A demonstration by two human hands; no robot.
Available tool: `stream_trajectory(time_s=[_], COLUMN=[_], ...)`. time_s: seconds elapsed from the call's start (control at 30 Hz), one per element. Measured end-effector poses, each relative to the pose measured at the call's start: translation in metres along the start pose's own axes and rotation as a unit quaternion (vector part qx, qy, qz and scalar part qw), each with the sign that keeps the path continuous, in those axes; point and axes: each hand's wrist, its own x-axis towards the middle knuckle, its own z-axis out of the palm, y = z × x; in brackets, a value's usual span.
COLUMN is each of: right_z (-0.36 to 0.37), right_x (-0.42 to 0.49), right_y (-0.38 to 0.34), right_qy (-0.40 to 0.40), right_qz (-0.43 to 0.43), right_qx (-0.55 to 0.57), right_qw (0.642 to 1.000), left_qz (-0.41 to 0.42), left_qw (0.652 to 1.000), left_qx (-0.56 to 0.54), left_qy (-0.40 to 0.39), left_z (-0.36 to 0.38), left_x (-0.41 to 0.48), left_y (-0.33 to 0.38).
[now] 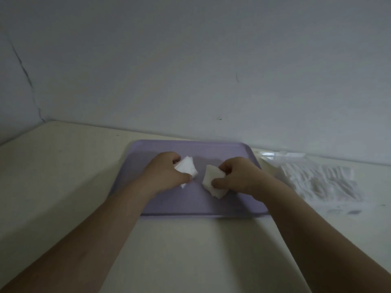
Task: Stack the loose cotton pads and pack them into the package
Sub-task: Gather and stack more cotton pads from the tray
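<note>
A purple tray (190,204) lies on the pale table. Over its middle, my left hand (165,172) grips a small stack of white cotton pads (188,168), thumb on the near side and fingers on the far side. Just to the right, my right hand (239,176) grips a second small stack of white cotton pads (211,182) the same way. The two stacks are a short gap apart. To the right of the tray lies the clear plastic package (317,180), with white pads showing inside it.
The cream table (63,176) runs back to a grey-white wall (190,70) just behind the tray. A corner of the wall sits at the far left. The package's open clear end (275,155) lies beside the tray's far right corner.
</note>
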Motion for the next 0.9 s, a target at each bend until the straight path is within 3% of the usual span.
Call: stream_trajectory(time_s=[0.2,0.33,0.5,0.67,0.83,0.9], right_z=[0.010,0.019,0.020,0.018,0.017,0.017], right_x=[-0.006,0.000,-0.002,-0.005,-0.003,-0.001], right_y=[0.017,0.028,0.029,0.029,0.033,0.034], right_qy=[0.091,0.147,0.183,0.241,0.276,0.271], right_qz=[-0.046,-0.060,-0.061,-0.063,-0.053,-0.037], right_qx=[0.133,0.277,0.396,0.441,0.394,0.424], right_qw=[0.986,0.948,0.898,0.863,0.875,0.864], left_qz=[0.027,0.050,0.037,0.055,0.039,0.042], left_qw=[0.995,0.970,0.942,0.950,0.947,0.944], left_qx=[-0.093,-0.238,-0.332,-0.307,-0.318,-0.327], left_qy=[0.009,0.025,0.018,0.006,0.001,-0.004], left_z=[0.004,0.006,0.011,0.014,0.016,0.017], left_x=[-0.009,-0.013,-0.009,-0.010,-0.006,-0.005], left_y=[0.006,0.009,0.010,0.011,0.010,0.009])
